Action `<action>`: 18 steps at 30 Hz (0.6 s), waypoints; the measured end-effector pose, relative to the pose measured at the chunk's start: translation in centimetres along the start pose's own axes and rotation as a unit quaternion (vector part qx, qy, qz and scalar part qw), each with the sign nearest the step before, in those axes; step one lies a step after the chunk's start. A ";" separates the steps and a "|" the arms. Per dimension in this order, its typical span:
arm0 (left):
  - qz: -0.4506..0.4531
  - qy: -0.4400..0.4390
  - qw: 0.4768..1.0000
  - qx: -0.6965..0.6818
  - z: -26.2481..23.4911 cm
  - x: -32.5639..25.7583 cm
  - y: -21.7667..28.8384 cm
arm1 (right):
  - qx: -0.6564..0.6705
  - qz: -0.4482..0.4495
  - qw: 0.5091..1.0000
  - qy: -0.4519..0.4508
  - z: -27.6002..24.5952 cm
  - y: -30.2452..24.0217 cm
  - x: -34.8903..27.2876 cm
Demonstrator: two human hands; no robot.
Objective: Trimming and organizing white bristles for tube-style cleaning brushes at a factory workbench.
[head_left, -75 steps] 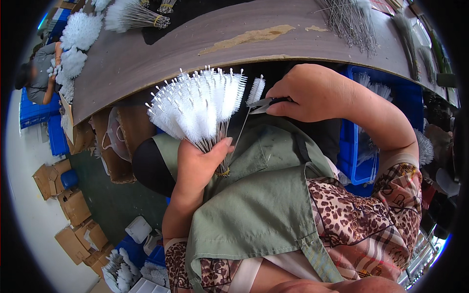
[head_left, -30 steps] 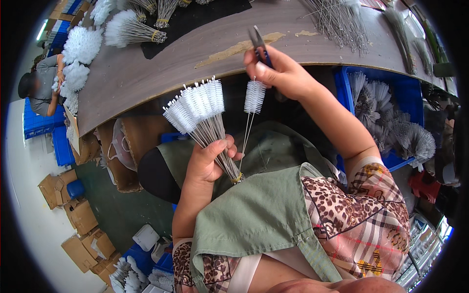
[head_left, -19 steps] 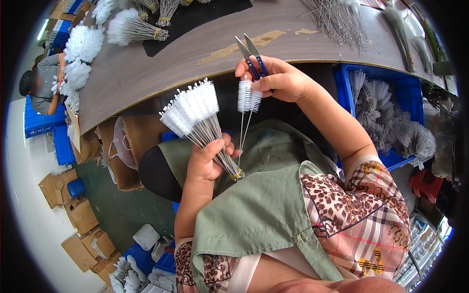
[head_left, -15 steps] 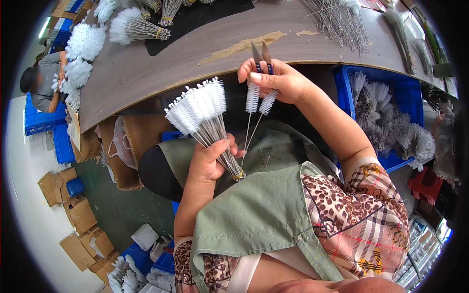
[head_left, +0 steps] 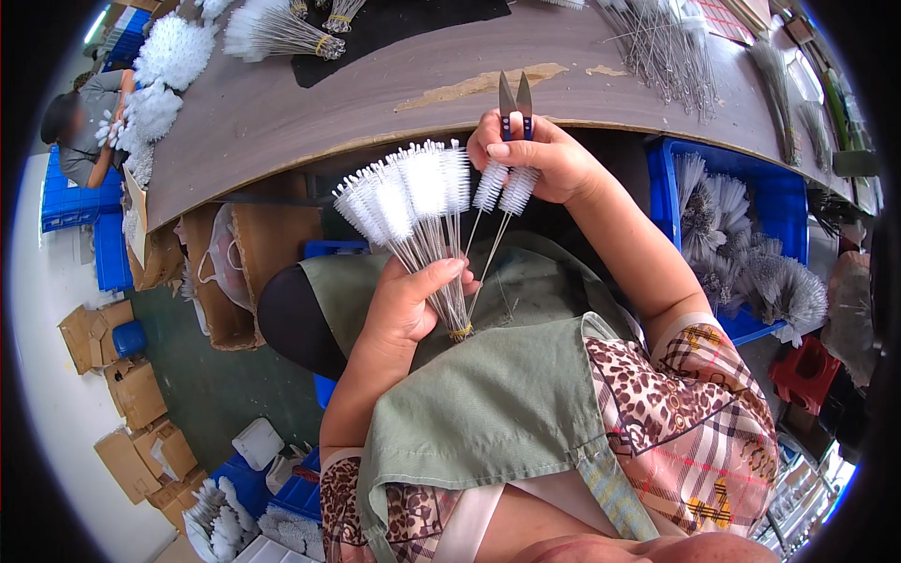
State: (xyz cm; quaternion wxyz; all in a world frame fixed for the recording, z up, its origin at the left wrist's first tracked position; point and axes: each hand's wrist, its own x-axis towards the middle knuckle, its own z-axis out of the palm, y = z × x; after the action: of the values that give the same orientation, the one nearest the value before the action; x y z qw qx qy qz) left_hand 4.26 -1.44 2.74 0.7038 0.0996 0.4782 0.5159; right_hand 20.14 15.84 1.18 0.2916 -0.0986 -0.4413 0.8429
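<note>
My left hand (head_left: 405, 298) is closed round the wire stems of a bundle of small white bristle brushes (head_left: 404, 195). Its brush heads fan upward, and a yellow band (head_left: 461, 332) ties the stem ends together at the bottom. In my right hand (head_left: 554, 161) is a pair of thread snips (head_left: 515, 105), blades pointing up and slightly apart. Just below those fingers are two separate brush heads (head_left: 518, 191), set off from the bundle. Their stems slant down toward my left hand. Whether the right fingers pinch these two heads is partly hidden.
Beyond my hands runs a brown worktable (head_left: 366, 117) carrying banded brushes (head_left: 277, 33) and loose wire stems (head_left: 662, 52). A blue crate (head_left: 664, 188) of brushes stands at right. Cardboard boxes (head_left: 267, 249) sit under the table. Another person (head_left: 94, 122) works at far left.
The bundle has shifted right and fanned wider, closer to my right hand. The snips' blades have turned more upright. The whole view has shifted slightly.
</note>
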 end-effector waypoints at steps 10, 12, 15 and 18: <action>0.023 0.034 0.998 0.036 0.7 0.2 0.1 | -0.021 -0.034 0.998 -0.037 -0.6 -0.2 0.2; 0.026 0.028 0.999 0.036 0.7 0.3 0.0 | -0.006 -0.037 0.998 -0.051 -0.8 0.0 0.3; 0.028 0.031 0.999 0.029 0.8 0.0 0.1 | -0.002 0.021 0.999 -0.030 -0.3 -0.4 0.1; 0.030 0.016 0.999 0.040 0.9 0.0 0.2 | -0.056 0.043 0.997 -0.003 -0.3 -0.6 0.3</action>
State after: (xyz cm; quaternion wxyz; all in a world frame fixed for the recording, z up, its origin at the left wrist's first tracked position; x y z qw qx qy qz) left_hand 4.80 -1.06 3.33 0.6755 0.1336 0.5068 0.5187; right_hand 20.28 16.45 1.51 0.2474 -0.1313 -0.4843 0.8289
